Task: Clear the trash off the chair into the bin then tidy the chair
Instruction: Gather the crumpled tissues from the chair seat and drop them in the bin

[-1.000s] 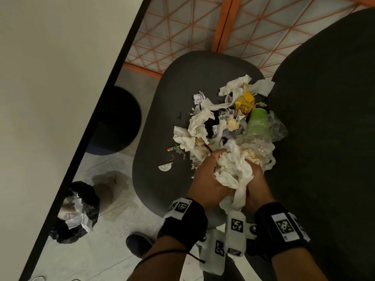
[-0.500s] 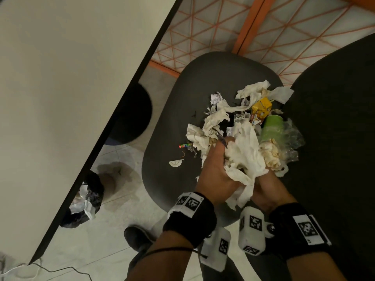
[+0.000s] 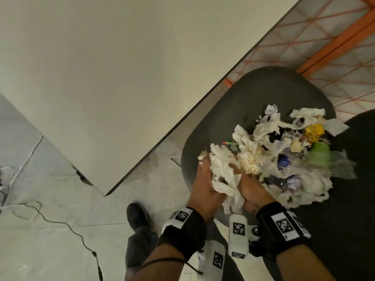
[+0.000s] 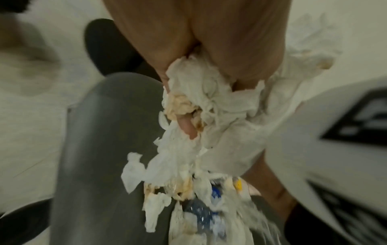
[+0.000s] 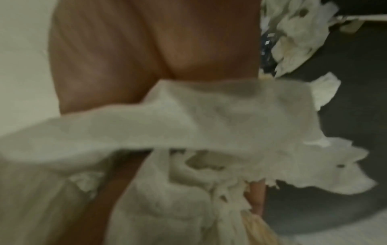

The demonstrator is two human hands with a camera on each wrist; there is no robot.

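Observation:
A big wad of crumpled white tissues (image 3: 225, 173) is gripped between my left hand (image 3: 205, 185) and right hand (image 3: 251, 191) above the front edge of the dark grey chair seat (image 3: 261, 92). More trash trails from the wad: clear plastic wrap (image 3: 332, 167), a green cup (image 3: 319, 153), a yellow carton (image 3: 314, 131) and loose tissues (image 3: 265, 126). In the left wrist view, tissues (image 4: 211, 102) bulge between my fingers. The right wrist view shows tissue (image 5: 188, 126) covering my palm. The bin is not in view.
A pale table top (image 3: 113, 63) fills the upper left, its corner near my left hand. A black cable (image 3: 67, 224) runs over the tiled floor. My shoe (image 3: 138, 216) stands below the seat. A second dark seat (image 3: 357, 199) lies at the right.
Both hands have gathered more trash into the wad and drawn it toward the seat's front edge. The view has swung left, so the black bin bag under the table has dropped out of sight.

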